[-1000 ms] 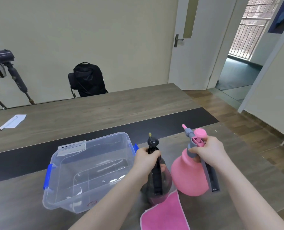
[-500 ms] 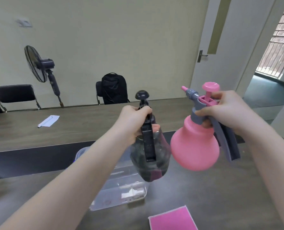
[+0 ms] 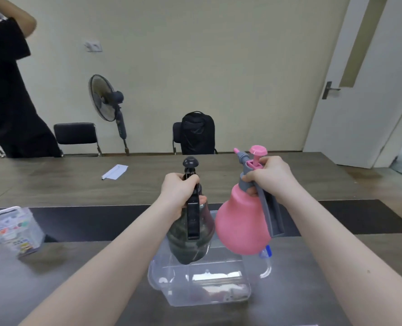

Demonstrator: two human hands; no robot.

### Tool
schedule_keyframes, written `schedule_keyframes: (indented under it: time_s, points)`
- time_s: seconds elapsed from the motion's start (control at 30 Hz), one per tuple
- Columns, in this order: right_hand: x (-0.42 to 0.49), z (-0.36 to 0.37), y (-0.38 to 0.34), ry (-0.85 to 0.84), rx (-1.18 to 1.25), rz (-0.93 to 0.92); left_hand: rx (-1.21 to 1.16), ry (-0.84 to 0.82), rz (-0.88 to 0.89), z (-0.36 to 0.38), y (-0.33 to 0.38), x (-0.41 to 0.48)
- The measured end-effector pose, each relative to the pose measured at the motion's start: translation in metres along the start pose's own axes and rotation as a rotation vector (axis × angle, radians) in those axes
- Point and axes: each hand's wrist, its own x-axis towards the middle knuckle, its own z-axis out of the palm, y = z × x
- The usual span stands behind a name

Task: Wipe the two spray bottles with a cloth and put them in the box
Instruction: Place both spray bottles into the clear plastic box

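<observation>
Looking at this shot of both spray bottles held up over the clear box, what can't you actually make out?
Head view only:
- Clear box: far rim hidden behind dark bottle and pink bottle.
- Box contents: blurred by glare.
- Cloth: not in view.
- Bottle necks: covered by left hand and right hand.

Two arms were in view, both bare from the lower frame edge to the fingertips. No sleeve, cuff, glove, watch, ring or band showed on either one. The left hand (image 3: pixel 180 195) and the right hand (image 3: pixel 271 178) were uncovered. Relative to the box (image 3: pixel 247 290), the left forearm lay on its left side and the right forearm on its right side, each long and slender, widening toward the lower frame edge. One small dark spot marked the right forearm, to the right of the box. The fingernails could not be made out.
</observation>
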Motion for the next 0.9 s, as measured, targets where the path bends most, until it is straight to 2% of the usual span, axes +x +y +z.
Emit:
schedule_keyframes:
  time_s: [0.33,0.5,0.9]
  points:
    - [0.038,0.080,0.054,-0.017,-0.174,0.097,-0.011,0.056,-0.103,-0.030,-0.061,0.048]
    - [0.044,0.096,0.082,-0.038,-0.284,0.144,-0.005,0.039,-0.144,-0.026,-0.088,0.061]
    - [0.047,0.112,0.131,-0.094,-0.319,0.194,0.056,0.050,-0.177,-0.016,-0.136,0.079]
